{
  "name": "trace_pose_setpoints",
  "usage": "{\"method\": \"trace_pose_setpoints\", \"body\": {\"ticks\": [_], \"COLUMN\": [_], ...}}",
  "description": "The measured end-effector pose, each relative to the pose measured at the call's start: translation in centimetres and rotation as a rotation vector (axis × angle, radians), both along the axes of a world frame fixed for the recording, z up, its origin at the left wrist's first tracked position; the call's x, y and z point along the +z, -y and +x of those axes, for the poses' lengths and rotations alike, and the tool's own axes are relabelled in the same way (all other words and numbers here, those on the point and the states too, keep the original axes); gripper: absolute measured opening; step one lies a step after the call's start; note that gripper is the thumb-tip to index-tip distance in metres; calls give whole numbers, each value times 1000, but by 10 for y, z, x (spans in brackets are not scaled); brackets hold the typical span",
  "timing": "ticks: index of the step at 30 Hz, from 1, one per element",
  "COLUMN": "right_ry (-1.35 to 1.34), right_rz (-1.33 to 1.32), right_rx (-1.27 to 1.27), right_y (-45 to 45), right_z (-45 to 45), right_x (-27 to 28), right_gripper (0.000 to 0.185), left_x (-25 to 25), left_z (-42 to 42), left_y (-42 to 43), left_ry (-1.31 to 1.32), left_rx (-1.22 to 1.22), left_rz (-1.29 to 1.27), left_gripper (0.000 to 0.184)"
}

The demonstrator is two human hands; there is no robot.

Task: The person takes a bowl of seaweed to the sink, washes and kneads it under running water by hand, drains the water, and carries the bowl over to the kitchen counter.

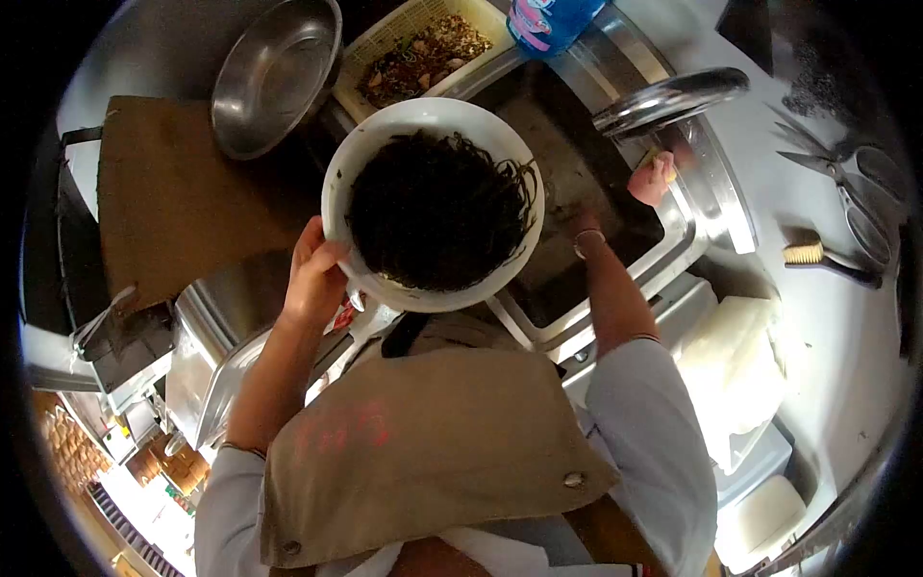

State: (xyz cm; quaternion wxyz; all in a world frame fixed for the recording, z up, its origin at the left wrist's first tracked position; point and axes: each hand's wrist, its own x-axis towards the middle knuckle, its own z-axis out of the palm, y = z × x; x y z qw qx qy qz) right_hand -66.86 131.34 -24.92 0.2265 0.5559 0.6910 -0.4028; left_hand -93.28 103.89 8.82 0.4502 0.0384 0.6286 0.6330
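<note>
My left hand [318,271] is closed on the rim of a white bowl [336,207], with the thumb over the edge. Dark, stringy strands that look like seaweed [437,212] fill the bowl, and a few cling to its right inner wall. My right hand [585,223] reaches down into the metal sink [548,125], just right of the bowl. It is dim and blurred there, so its fingers do not show clearly. A band circles the right wrist.
A chrome faucet [673,99] arches over the sink, with a pinkish lump [654,179] below it. Behind stand a steel basin [279,77], a yellow basket [361,48] of scraps and a blue bottle [550,24]. Scissors [846,188] and a brush [827,258] lie right.
</note>
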Motion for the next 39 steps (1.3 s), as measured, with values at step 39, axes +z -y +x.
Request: {"method": "trace_pose_setpoints", "body": {"ticks": [39], "right_ry": [-709], "right_rz": [591], "right_rx": [622], "right_y": [124], "right_z": [-98], "right_x": [358], "right_gripper": [42], "left_x": [-10], "left_z": [-1], "left_y": [10], "left_ry": [52], "left_rx": [-36], "left_rz": [-38], "left_gripper": [32]}}
